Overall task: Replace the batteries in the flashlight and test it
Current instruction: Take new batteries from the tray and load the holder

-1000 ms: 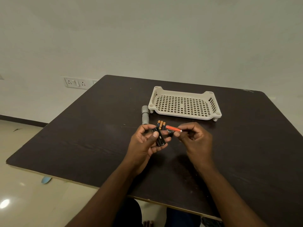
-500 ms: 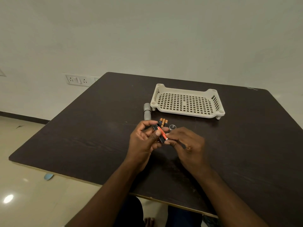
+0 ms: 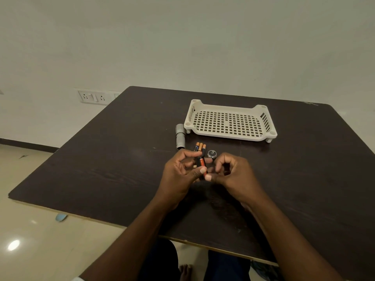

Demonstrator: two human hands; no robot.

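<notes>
My left hand [image 3: 180, 175] grips a black battery holder [image 3: 197, 162] above the dark table [image 3: 105, 171]. An orange battery [image 3: 202, 163] lies along the holder. The thumb of my right hand [image 3: 236, 175] presses on that battery's near end. Three batteries with copper-coloured tips [image 3: 199, 147] lie side by side on the table just beyond my fingers. The grey flashlight body [image 3: 180, 136] lies to their left, and the round flashlight end cap [image 3: 212, 153] sits to their right.
A cream perforated plastic tray [image 3: 229, 110] stands at the back of the table, right of the flashlight body. A wall socket panel [image 3: 93, 96] is on the wall at left. My knees and a bare foot show below the table's near edge.
My right hand brought the orange battery from the right over to the holder in my left hand. It now presses the battery lengthwise into the holder.
</notes>
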